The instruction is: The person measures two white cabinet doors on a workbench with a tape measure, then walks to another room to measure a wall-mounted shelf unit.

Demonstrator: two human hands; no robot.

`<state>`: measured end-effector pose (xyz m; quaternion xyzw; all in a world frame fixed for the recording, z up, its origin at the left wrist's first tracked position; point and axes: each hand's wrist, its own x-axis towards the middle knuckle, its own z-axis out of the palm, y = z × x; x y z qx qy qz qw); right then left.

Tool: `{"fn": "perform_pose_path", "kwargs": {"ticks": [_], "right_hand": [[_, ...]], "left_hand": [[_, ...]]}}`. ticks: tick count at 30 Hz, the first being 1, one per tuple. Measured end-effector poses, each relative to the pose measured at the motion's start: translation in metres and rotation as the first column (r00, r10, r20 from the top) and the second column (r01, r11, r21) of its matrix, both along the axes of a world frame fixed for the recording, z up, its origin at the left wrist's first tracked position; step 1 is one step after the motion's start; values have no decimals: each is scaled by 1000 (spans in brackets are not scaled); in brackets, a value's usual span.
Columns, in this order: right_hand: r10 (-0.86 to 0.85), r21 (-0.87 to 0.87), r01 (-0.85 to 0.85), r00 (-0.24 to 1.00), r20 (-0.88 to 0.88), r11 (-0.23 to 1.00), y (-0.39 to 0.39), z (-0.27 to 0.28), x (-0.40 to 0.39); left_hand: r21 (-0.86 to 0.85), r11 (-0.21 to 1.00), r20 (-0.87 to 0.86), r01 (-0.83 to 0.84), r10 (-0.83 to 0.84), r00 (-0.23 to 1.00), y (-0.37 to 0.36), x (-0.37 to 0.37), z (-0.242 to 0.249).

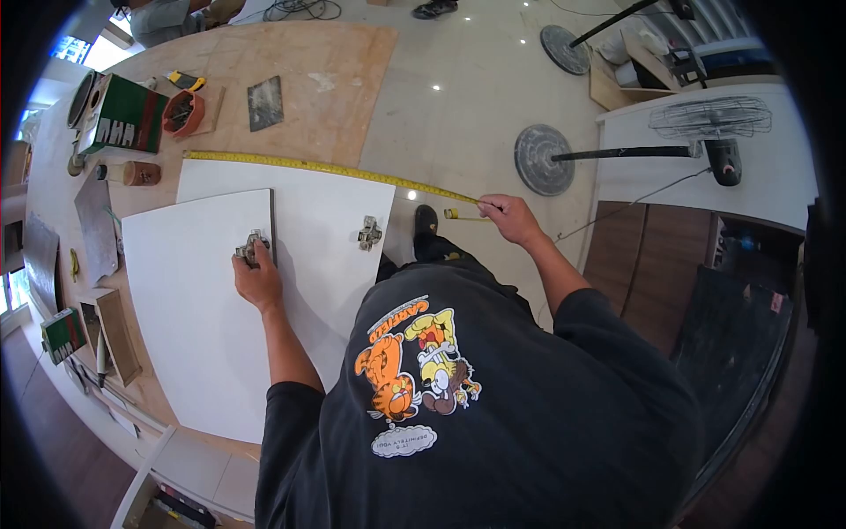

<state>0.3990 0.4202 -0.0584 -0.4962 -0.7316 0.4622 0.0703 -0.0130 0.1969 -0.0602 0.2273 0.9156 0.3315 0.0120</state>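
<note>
My left hand [260,278] is closed on a metal cabinet hinge [255,244] near the edge of the upper white panel [189,300]. That panel lies over another white panel [317,189], which carries a second metal hinge [369,233] by its right edge. With closed fingers my right hand [514,220] grips a yellow tape measure [352,174] beyond the panels' right side. Its blade stretches along the far edge of the lower panel, and a short yellow piece shows just below the blade, beside my fingers.
On the wooden board [344,62] are a green tin [119,115], a red pot [183,114], a yellow cutter [186,81] and a dark plate [264,104]. A standing fan [724,160] lies at right. A person's legs [163,22] show at top left.
</note>
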Motion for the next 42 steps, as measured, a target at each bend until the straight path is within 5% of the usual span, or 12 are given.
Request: {"fn": "perform_pose_path", "kwargs": {"ticks": [42], "right_hand": [[-34,-23,35,999,7,999,-4,-6,1]], "left_hand": [[-2,1000,-20,8,-8,1000,-1,0,-2]]}}
